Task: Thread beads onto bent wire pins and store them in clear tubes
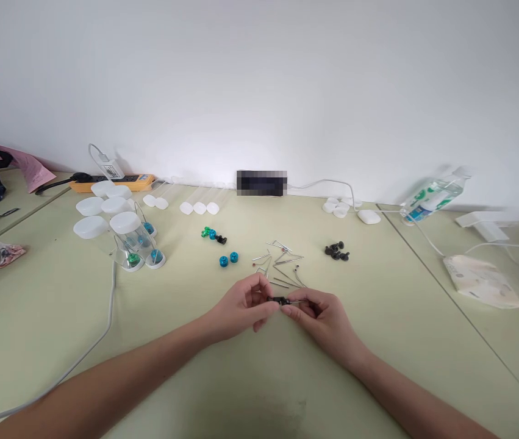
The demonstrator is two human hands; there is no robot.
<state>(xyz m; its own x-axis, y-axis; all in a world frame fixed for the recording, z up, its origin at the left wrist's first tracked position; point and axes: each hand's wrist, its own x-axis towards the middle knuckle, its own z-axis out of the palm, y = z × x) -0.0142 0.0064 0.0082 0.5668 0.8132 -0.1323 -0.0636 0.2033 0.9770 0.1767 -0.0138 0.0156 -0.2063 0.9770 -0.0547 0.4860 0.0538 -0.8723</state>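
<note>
My left hand (pixel 245 308) pinches one end of a small black part (pixel 281 300) between thumb and fingers, low over the table. From the other side, my right hand (pixel 325 317) grips the same part, together with a thin metal rod (pixel 297 301) that sticks out of it to the right. Just beyond both hands lie several loose thin metal rods (pixel 286 273), some bent, a few with small reddish tips. Left of these sit two blue spool-like pieces (pixel 224 261). Behind them is a small cluster of green, blue and black pieces (pixel 212 234). Several black knob-shaped parts (pixel 336 251) are heaped to the right.
Clear tubes with white caps (pixel 125 223) stand at the left, holding blue and green pieces. More tubes (pixel 199 208) lie by the wall. An orange power strip (pixel 76 186), a white cable (pixel 111 305), a plastic bottle (pixel 435 194) and a pale packet (pixel 483 280) are around.
</note>
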